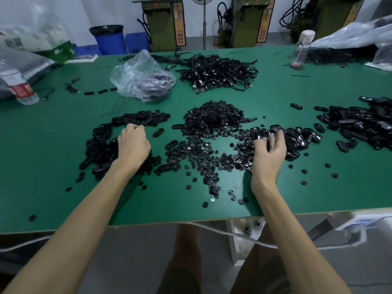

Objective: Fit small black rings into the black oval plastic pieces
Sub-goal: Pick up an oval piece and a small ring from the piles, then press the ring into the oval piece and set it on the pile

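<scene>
Bench (pixel 275 88) check: saw rings (pixel 212 117) heaped centre, left hand (pixel 133 143) fingers (pixel 135 128) curled atop oval pieces (pixel 101 145), grasp undeterminable, right hand (pixel 270 153) fingers (pixel 281 136) pinching one oval piece (pixel 268 144) over another pile.

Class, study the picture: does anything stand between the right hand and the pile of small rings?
Nothing visible does. The right hand reaches into the oval pieces, and the rings lie loose right beside it, to its left, on the green table.
</scene>
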Tool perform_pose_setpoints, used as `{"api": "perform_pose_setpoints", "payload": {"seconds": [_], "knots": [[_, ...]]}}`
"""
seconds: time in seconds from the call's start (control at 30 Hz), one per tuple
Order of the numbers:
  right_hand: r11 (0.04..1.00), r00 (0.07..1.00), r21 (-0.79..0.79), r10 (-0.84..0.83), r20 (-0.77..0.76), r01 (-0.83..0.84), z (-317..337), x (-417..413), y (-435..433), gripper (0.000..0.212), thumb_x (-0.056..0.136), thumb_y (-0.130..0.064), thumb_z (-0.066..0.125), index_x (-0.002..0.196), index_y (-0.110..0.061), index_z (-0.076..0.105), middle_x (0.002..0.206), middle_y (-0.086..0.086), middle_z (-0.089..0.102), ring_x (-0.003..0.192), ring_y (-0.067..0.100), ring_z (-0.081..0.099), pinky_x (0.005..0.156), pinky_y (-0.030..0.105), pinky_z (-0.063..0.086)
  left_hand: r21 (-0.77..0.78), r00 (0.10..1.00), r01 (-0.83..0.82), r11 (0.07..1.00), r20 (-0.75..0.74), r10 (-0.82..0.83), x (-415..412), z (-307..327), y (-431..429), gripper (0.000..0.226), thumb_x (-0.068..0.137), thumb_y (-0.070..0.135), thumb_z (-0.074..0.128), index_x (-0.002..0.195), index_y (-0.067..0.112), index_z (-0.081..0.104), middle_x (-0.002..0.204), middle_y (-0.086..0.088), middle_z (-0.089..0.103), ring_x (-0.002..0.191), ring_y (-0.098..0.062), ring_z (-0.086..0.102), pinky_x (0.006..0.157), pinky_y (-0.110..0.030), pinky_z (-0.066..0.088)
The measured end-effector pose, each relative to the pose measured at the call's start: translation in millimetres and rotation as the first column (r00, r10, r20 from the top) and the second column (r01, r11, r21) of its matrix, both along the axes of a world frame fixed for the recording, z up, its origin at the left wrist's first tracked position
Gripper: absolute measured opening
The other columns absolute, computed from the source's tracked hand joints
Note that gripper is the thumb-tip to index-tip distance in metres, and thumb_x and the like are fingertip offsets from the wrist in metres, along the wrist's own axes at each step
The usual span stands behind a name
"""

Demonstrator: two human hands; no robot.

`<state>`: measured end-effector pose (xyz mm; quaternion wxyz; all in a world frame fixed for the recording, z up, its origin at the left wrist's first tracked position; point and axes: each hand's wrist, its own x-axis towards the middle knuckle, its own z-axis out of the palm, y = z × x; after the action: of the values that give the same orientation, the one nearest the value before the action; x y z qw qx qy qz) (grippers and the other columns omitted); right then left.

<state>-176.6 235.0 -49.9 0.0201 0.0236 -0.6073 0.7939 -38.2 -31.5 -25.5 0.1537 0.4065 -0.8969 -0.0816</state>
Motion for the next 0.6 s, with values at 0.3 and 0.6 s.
{"api": "perform_pose_setpoints", "payload": {"seconds": [0.3,0.6], "knots": [[0.928,0.972,0.358,0.168,-0.166,-0.099,1.2,5.8,-1.6,0.029,0.097,-0.011,0.061,0.123,-0.021,0.062,0.125,0.002,0.058,0.109,0.006,0.059,0.09,0.019,0.05,-0.04,0.997,0.058,0.998,-0.04,-0.06,6.9,-8.7,-23.3,0.035,0.098,-0.013,0.054,0.127,-0.001,0.07,0.126,-0.024,0.067,0.117,-0.039,0.062,0.103,-0.051,0.052],[0.429,0.827,0.902,0.526,-0.199,-0.055,-3.4,7.8,-16.5,0.034,0.097,-0.045,0.068,0.124,-0.024,0.073,0.131,-0.001,0.059,0.128,0.025,0.038,0.11,0.04,0.031,0.032,0.868,0.153,0.988,-0.481,-0.119,-0.7,5.8,7.9,0.021,0.103,0.007,0.06,0.121,0.008,0.071,0.118,-0.01,0.069,0.105,-0.023,0.068,0.092,-0.04,0.059]]}}
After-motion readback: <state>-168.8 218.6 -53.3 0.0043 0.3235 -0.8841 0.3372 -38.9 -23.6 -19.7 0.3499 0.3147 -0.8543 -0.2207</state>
